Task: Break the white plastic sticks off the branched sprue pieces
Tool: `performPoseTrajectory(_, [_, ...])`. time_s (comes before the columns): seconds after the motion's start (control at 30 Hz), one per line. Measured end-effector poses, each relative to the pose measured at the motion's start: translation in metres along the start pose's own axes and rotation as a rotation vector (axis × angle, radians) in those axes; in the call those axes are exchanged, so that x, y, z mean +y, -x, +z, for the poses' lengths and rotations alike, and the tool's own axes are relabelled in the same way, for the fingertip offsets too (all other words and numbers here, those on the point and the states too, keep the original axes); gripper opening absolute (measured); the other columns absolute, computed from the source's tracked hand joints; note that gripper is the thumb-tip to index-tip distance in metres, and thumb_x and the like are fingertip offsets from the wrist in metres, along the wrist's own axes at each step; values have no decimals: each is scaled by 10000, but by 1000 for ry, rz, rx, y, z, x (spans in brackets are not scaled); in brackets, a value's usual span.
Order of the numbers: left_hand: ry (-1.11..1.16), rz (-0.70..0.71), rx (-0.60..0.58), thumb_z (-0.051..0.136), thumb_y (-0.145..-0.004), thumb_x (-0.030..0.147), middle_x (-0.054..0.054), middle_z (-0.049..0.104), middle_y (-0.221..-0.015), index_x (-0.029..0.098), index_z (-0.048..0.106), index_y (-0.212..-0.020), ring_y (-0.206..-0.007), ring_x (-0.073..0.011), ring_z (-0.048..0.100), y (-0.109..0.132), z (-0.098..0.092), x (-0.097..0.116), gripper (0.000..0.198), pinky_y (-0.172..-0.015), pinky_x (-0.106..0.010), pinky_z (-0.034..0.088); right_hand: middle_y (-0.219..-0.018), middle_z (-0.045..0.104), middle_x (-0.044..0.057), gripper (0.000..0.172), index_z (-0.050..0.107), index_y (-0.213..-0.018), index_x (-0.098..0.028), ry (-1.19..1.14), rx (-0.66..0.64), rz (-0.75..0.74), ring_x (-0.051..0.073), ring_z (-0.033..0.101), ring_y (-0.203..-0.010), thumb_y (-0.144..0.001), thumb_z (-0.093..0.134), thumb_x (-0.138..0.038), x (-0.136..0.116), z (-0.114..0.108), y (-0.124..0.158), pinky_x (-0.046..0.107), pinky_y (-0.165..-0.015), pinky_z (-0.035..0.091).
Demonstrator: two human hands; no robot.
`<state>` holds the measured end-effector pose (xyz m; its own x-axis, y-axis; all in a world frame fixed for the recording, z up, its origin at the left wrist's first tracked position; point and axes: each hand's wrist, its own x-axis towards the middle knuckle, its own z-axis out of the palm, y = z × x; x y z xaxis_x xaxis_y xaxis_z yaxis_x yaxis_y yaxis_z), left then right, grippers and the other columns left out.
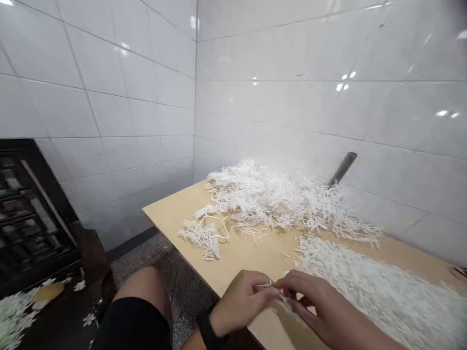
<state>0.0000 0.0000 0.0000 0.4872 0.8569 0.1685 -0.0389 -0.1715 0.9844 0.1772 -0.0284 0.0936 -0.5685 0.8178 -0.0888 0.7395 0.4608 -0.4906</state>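
Note:
Near the front edge of the table, my left hand (245,300) and my right hand (316,304) meet fingertip to fingertip. Both pinch a thin white sprig (286,307), mostly covered by the fingers. Beyond them, a small bunch of white branching sprigs (205,237) lies on the tabletop, with thin looped stems beside it. A large heap of similar white sprigs (270,197) spreads along the back. To the right of my right hand is a dense layer of finer white pieces (379,291).
The light wooden table (171,214) stands close to a white tiled wall (284,112). A grey bar (343,169) sticks up behind the heap. At left, white flowers (18,311) lie on a dark surface below a dark framed panel (32,209). My knee (142,287) is beside the table.

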Motion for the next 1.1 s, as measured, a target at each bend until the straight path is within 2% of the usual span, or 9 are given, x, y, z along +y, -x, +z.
performPoseTrajectory(0.13, [162, -5, 291, 614, -827, 292, -51, 666, -849, 143, 691, -997, -692, -132, 546, 4, 6, -2, 238, -605, -227, 427, -958, 726, 86, 262, 712, -1021, -240, 135, 230, 31, 212, 676, -791, -935, 476, -314, 26, -59, -16, 324, -667, 543])
performPoseTrajectory(0.27, [126, 92, 628, 489, -911, 339, -92, 694, -927, 163, 654, -940, -789, -179, 622, 15, -15, 16, 243, -705, -284, 502, -1186, 681, 172, 414, 587, -1315, -223, 475, 616, 333, 364, 691, -920, -948, 401, -261, 56, -127, -41, 449, -641, 555])
performPoseTrajectory(0.43, [-619, 121, 882, 518, -911, 316, -112, 617, -1265, 202, 602, -1185, -1222, -270, 515, 28, -99, 27, 308, -1063, -438, 354, -1385, 556, 153, 582, 316, -1516, -238, 589, 627, 282, 375, 620, -1142, -943, 299, -135, 51, -87, -51, 512, -730, 594])
performPoseTrajectory(0.53, [-825, -62, 715, 555, -890, 356, -146, 663, -1165, 164, 626, -1124, -1126, -331, 569, 30, -131, 19, 311, -997, -508, 387, -1198, 691, 116, 425, 565, -1333, -213, 453, 487, 8, 296, 682, -1038, -952, 377, -211, 25, -16, -51, 477, -821, 602])
performPoseTrajectory(0.67, [-842, -1, 536, 472, -937, 313, -91, 691, -1004, 191, 655, -976, -979, -260, 621, 34, -121, 21, 224, -886, -395, 463, -1392, 556, 110, 424, 507, -1369, -193, 399, 396, -293, 272, 547, -1250, -961, 399, -220, -9, 41, -70, 478, -1026, 490])
performPoseTrajectory(0.83, [-889, 195, 278, 378, -974, 253, -78, 661, -984, 187, 597, -993, -958, -212, 608, 54, -95, 61, 229, -874, -330, 460, -1561, 312, 135, 574, 356, -1457, -182, 360, 433, -341, 339, 263, -1437, -926, 538, -303, -37, 36, -96, 566, -1118, 325])
performPoseTrajectory(0.93, [-976, 190, 140, 347, -977, 212, -54, 671, -936, 196, 576, -985, -869, -193, 625, 66, -91, 89, 229, -785, -301, 464, -1313, 606, 107, 291, 536, -1238, -189, 261, 292, -419, 246, 557, -1216, -961, 448, -200, -54, 23, -88, 480, -1087, 365])
performPoseTrajectory(1.0, [-1109, 143, 32, 350, -983, 240, -40, 666, -833, 198, 581, -911, -745, -189, 616, 73, -87, 104, 245, -680, -295, 443, -949, 729, 57, 200, 604, -990, -185, 228, 186, -358, 180, 682, -856, -980, 404, -193, -65, 17, -73, 341, -843, 506])
performPoseTrajectory(1.1, [-1228, 173, -157, 433, -954, 260, -26, 651, -711, 216, 598, -798, -636, -192, 582, 86, -83, 117, 231, -607, -299, 401, -611, 673, 11, 232, 576, -739, -197, 381, 58, -328, 159, 598, -500, -950, 485, -231, -71, 17, -44, 267, -468, 364])
